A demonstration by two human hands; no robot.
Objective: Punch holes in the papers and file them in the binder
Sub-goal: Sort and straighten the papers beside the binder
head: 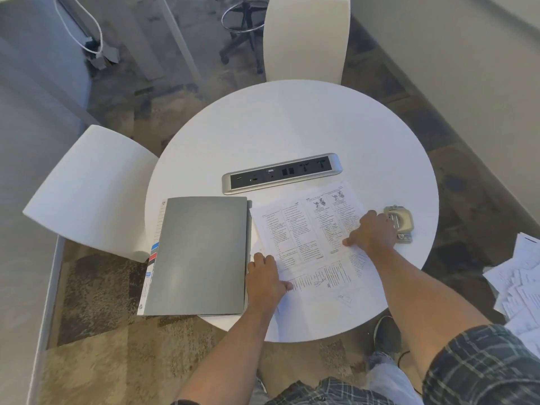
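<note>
Two hands on the paperwork and nothing punched yet, as far as I can tell. Biggest thing first: the round white table (292, 124), with two white chairs pulled up on its far and left sides. On the near left part of it lies the grey binder (198, 255), closed, coloured index tabs poking out along its left edge, and it hangs a bit over the table's rim. Just right of it, touching or nearly so, are the papers (309, 238), a loose printed stack lying slightly skewed. A power strip panel (280, 173) is set into the table just beyond them. Smallest bit: the hole punch (399, 223), sitting at the right edge of the papers.

The left hand (264, 280) rests flat, fingers loosely curled, on the near left corner of the stack beside the binder, gripping nothing. The right hand (372, 230) lies open and palm down on the right side of the stack, its fingers reaching onto the punch; can't tell if it's actually grabbing it.

So my read is we're at the very start: squaring up sheets before punching. Next move needs the stack's edge tidied and slid into the punch's slot, centred, then a firm press down. There's a messy heap of extra sheets (523, 285) off the table to the right too.
</note>
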